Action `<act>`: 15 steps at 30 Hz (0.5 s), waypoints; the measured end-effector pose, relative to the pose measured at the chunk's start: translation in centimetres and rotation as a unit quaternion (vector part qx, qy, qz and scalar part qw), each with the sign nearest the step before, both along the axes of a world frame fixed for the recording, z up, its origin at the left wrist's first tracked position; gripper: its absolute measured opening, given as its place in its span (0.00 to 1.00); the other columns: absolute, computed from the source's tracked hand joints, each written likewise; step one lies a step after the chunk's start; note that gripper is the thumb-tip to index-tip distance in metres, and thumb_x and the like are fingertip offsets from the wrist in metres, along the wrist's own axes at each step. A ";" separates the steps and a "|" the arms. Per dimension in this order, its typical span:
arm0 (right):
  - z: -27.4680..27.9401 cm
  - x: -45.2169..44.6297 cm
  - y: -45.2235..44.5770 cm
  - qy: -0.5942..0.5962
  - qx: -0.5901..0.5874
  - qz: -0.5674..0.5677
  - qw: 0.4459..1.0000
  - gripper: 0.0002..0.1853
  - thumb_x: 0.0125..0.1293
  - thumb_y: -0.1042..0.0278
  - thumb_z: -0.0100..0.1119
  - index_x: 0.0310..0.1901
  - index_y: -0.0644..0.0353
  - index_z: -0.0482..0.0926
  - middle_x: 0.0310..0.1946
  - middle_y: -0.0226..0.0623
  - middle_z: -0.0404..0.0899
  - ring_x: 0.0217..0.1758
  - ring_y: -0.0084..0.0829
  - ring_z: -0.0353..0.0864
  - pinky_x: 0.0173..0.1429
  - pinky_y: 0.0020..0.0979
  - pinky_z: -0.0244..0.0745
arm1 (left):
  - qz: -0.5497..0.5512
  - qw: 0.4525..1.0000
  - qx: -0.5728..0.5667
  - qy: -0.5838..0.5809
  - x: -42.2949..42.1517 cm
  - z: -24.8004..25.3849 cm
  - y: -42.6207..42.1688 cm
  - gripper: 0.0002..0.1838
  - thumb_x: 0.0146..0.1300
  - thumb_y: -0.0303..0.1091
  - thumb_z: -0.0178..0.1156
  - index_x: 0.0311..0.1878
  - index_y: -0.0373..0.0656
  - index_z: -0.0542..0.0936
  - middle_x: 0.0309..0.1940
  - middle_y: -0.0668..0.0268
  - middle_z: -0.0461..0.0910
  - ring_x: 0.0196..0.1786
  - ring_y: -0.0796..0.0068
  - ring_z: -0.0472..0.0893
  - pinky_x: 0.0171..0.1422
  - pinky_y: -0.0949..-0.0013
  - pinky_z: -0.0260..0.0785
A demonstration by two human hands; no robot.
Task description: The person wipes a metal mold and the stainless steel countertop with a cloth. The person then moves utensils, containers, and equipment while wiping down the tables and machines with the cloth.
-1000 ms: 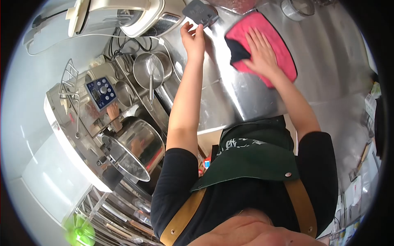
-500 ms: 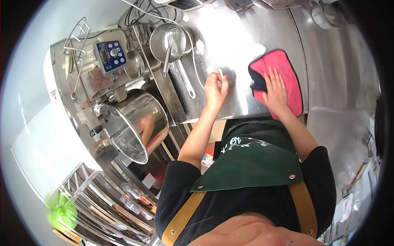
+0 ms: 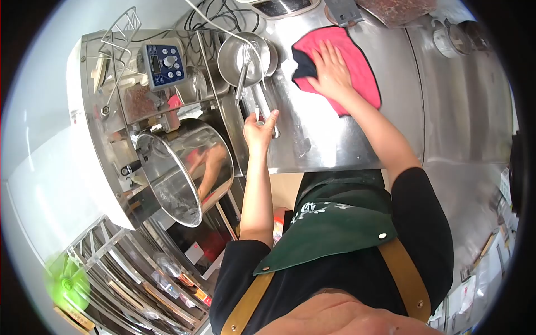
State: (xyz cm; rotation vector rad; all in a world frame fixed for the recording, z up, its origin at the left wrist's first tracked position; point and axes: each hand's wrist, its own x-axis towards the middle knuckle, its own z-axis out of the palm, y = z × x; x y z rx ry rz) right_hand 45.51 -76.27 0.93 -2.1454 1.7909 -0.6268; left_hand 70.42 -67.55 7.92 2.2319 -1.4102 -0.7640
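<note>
My right hand [image 3: 333, 72] lies flat on a pink cloth [image 3: 357, 67] with a black edge and a dark folded corner, pressing it to the steel worktop [image 3: 329, 139]. The fingers are stretched out. My left hand [image 3: 259, 134] is closed near the worktop's left side, with a small white thing [image 3: 257, 112] sticking up from the fingers. Just beyond it, a metal bowl [image 3: 224, 60] holds a whisk [image 3: 243, 72]. Beneath lies a long metal handle [image 3: 269, 99], partly hidden behind my left hand.
On the left stand a large steel mixing bowl [image 3: 215, 162] and a blue control panel [image 3: 163, 64]. A scale [image 3: 282, 6] and a bag of brown contents [image 3: 397, 10] sit at the back. A white cord [image 3: 223, 25] hangs over the metal bowl. A tray rack [image 3: 139, 279] stands lower left.
My right hand has slid the pink cloth away from me and to the left. My left hand has moved left and slightly nearer to me, close to the metal handle. The view has shifted slightly.
</note>
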 end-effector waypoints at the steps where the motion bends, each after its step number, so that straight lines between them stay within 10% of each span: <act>1: -0.2 0.8 -2.0 -0.009 -0.010 -0.015 1.000 0.44 0.54 0.51 0.69 0.67 0.68 0.63 0.72 0.58 0.55 0.78 0.53 0.49 0.80 0.48 0.43 | -0.014 1.000 0.022 -0.002 -0.8 0.8 -0.5 0.26 0.51 0.47 0.75 0.44 0.36 0.82 0.26 0.60 0.81 0.29 0.67 0.81 0.36 0.63 0.73; 10: 0.5 3.2 -9.5 0.058 0.026 -0.117 0.991 0.48 0.56 0.38 0.63 0.69 0.67 0.62 0.72 0.60 0.54 0.79 0.53 0.47 0.81 0.45 0.40 | 0.054 0.972 -0.015 0.230 -0.7 -0.8 -0.8 0.12 0.58 0.29 0.64 0.44 0.37 0.80 0.30 0.71 0.79 0.31 0.83 0.73 0.37 0.74 0.66; 15: -2.5 1.6 -6.2 -0.028 -0.072 0.071 0.995 0.28 0.58 0.66 0.57 0.61 0.66 0.72 0.70 0.46 0.65 0.76 0.41 0.59 0.79 0.44 0.51 | 0.042 0.959 -0.008 0.279 -0.1 0.8 -0.5 0.10 0.58 0.29 0.64 0.43 0.39 0.80 0.30 0.74 0.78 0.32 0.84 0.72 0.39 0.76 0.64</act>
